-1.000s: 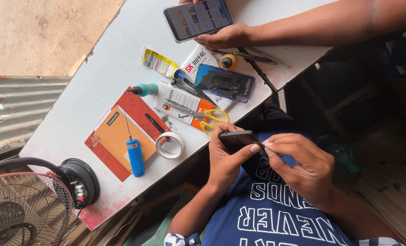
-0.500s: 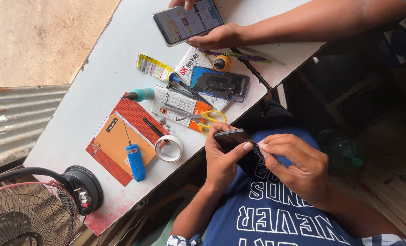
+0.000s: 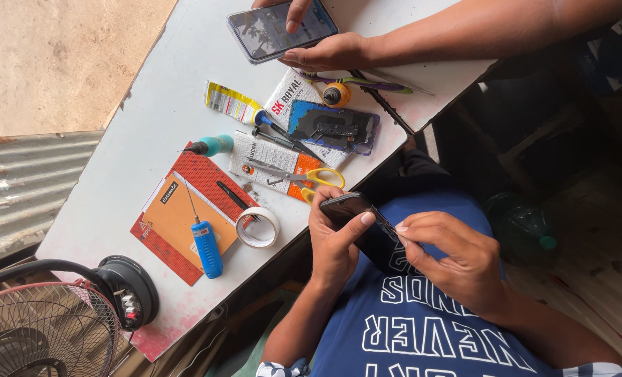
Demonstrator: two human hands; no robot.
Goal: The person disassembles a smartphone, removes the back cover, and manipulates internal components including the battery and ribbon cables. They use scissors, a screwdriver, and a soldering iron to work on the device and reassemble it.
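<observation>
**dark phone held over your lap, long axis slanting from upper left to lower right**

head view, hands:
- your left hand (image 3: pixel 335 241) is wrapped around the upper end of a dark phone (image 3: pixel 356 216), thumb laid across its face.
- your right hand (image 3: pixel 454 255) is pinched closed at the phone's right edge, fingertips (image 3: pixel 403 228) pressed together on a thin tool too small to make out.
- the phone sits off the table, just past its near edge, above your blue printed shirt (image 3: pixel 430 328). its long axis runs on a diagonal, top end toward the table, bottom end toward your chest; the lower half is hidden between your hands.

head view, table:
- white table (image 3: pixel 115 181), paint worn at the near corner.
- yellow-handled scissors (image 3: pixel 304 174) lying on a white and orange packet (image 3: pixel 272 164), just beside your left hand.
- roll of white tape (image 3: pixel 258 227) near the table edge, touching a red and orange card folder (image 3: pixel 185 216).
- blue-handled screwdriver (image 3: pixel 205 244) lying on that folder, tip pointing away from you.
- teal-handled screwdriver (image 3: pixel 210 145) above the folder.
- phone back panel (image 3: pixel 333 126), dark with a blue rim, lying flat.
- yellow glue tube (image 3: pixel 233 103) beside it.

head view, others:
- another person's hands (image 3: pixel 328 50) at the far end of the table hold a lit smartphone (image 3: pixel 282 29).
- a fan (image 3: pixel 53 321) stands at the lower left.
</observation>
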